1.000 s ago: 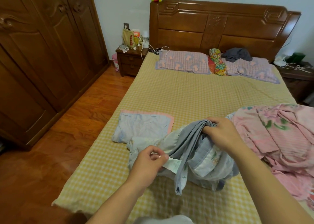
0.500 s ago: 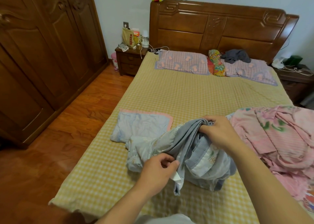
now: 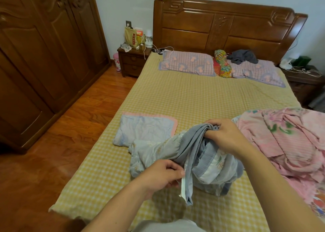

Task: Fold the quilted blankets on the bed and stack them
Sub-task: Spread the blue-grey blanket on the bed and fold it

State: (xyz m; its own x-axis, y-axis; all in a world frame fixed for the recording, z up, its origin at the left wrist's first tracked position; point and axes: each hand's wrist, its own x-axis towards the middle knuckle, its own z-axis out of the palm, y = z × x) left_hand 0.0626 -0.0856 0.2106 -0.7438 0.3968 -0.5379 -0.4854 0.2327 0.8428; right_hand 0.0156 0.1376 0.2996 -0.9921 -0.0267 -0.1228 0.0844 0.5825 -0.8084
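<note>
Both forearms are bare, with a pale grey garment (image 3: 167, 225) at the waist.

Bed (image 3: 202, 99) with yellow checked sheet carries a folded blue quilt (image 3: 144, 128), a bunched grey-blue quilt (image 3: 158, 150) and a crumpled pink blanket (image 3: 288, 140). Two purple pillows (image 3: 186, 62) (image 3: 256, 72), a floral bolster (image 3: 222, 63) between them, a dark cloth (image 3: 242, 55) at the headboard.

On the yellow checked bed (image 3: 202, 99), the left hand (image 3: 162, 176) pinches the near edge of a bunched grey-blue quilted blanket (image 3: 198, 154), while the right hand (image 3: 226, 137) grips its raised top. A folded pale blue blanket with pink trim (image 3: 144, 128) lies just left; a crumpled pink floral blanket (image 3: 284, 140) lies right.
</note>
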